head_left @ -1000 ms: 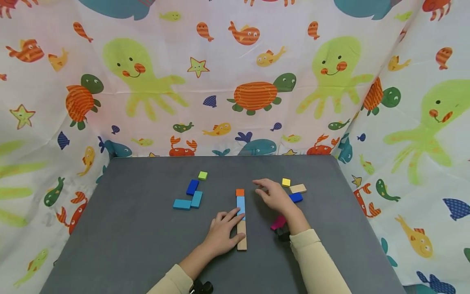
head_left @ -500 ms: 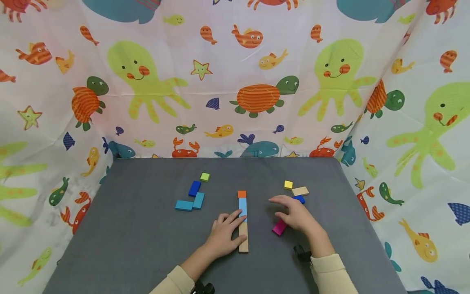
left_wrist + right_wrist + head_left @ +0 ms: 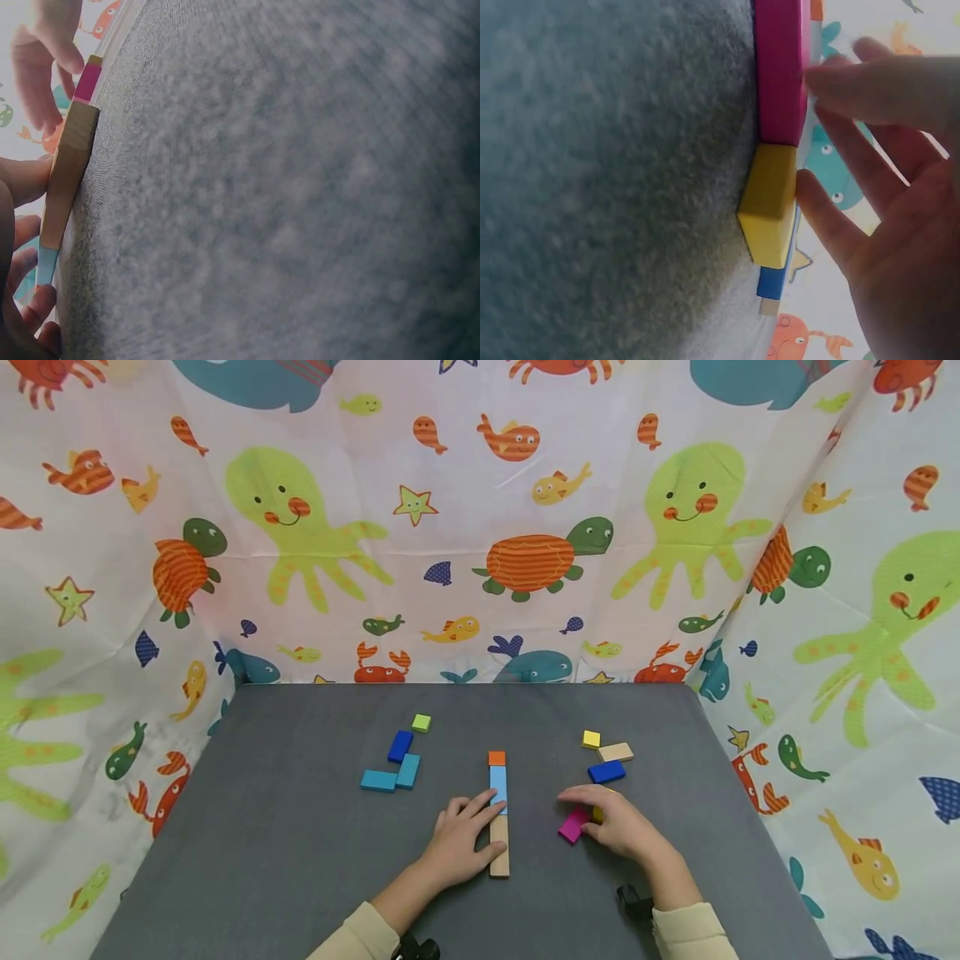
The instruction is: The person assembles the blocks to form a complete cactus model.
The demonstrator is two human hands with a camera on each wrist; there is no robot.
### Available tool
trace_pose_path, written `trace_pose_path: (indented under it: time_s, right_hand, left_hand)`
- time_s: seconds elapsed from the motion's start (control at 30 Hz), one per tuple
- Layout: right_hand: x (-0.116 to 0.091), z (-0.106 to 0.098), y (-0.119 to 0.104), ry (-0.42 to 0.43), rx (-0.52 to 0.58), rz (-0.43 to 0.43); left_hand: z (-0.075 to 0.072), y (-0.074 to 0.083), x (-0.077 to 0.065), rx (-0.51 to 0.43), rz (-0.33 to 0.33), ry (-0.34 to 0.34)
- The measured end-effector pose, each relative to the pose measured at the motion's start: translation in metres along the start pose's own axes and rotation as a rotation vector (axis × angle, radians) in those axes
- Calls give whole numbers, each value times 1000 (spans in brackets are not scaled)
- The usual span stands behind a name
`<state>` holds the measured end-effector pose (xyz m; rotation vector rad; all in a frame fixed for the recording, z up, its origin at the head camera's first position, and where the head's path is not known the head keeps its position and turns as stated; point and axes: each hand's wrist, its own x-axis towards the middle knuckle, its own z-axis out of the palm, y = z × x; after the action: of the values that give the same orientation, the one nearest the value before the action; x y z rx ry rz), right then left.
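A straight row runs up the table: an orange block (image 3: 497, 758) at the far end, a light blue block (image 3: 498, 777), then a plain wooden block (image 3: 498, 865) nearest. My left hand (image 3: 456, 845) rests on it, fingertips on the light blue block and thumb against the wooden one. To the right, my right hand (image 3: 628, 828) hovers low, fingers loosely spread, over a magenta block (image 3: 572, 827) and a yellow block (image 3: 771, 187). Its thumb is at the magenta block's side. In the head view the hand partly covers the yellow block.
Beyond the right hand lie a blue block (image 3: 606, 772), a wooden block (image 3: 616, 752) and a yellow cube (image 3: 591, 739). At the left is a group of two teal blocks (image 3: 378, 781), a dark blue block (image 3: 401, 746) and a green cube (image 3: 422, 723). A printed curtain (image 3: 465, 485) hangs behind the grey table.
My right hand has moved back toward me and to the right, from beside the yellow cube to the magenta block, uncovering the blue block. The left hand has stayed on the row.
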<state>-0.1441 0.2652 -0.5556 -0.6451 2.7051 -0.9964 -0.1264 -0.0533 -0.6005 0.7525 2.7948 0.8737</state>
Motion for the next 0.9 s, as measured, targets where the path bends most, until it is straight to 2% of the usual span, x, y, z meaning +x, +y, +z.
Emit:
trace_pose_path:
  time_s: [0.3, 0.57, 0.77, 0.9]
  right_hand:
    - [3, 3, 2, -24, -140, -61]
    - [12, 1, -4, 34, -169, 4]
    - [27, 2, -11, 66, -157, 9]
    - [38, 5, -12, 67, -159, 43]
  left_hand:
    - [0, 0, 1, 10, -4, -2]
    - [0, 1, 2, 14, -11, -12]
    - [1, 0, 2, 4, -6, 0]
    - [2, -1, 2, 5, -4, 0]
